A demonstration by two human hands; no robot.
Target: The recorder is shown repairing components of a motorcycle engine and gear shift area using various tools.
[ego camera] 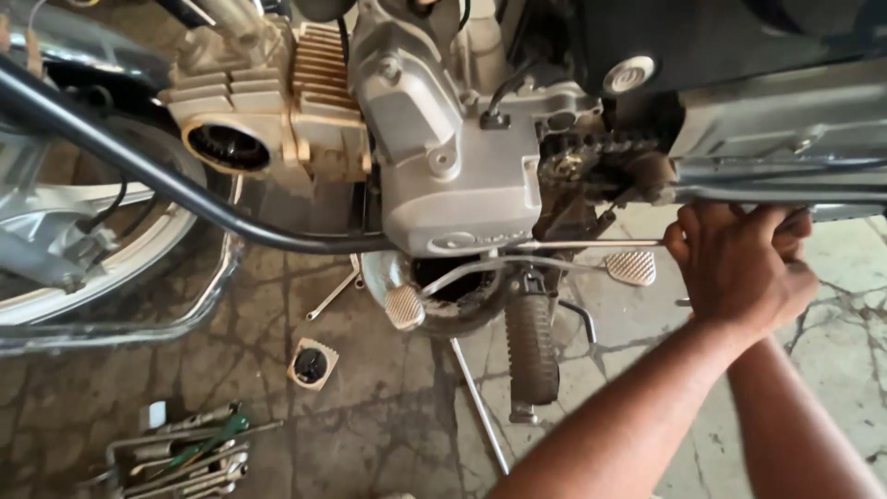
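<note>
My left hand is closed around the handle end of a long thin metal tool. Its shaft runs left, level, toward the greasy chain sprocket of a motorcycle engine. My right forearm passes under my left wrist. The right hand is mostly hidden behind the left, close under the grey frame rail, so I cannot tell its grip. A heel-toe gear lever with ribbed pads sits just below the tool.
A rubber footpeg and a dark round pan are under the engine. The black exhaust pipe curves across the left, by the front wheel. A spanner, a small square part and a tool tray lie on the cracked floor.
</note>
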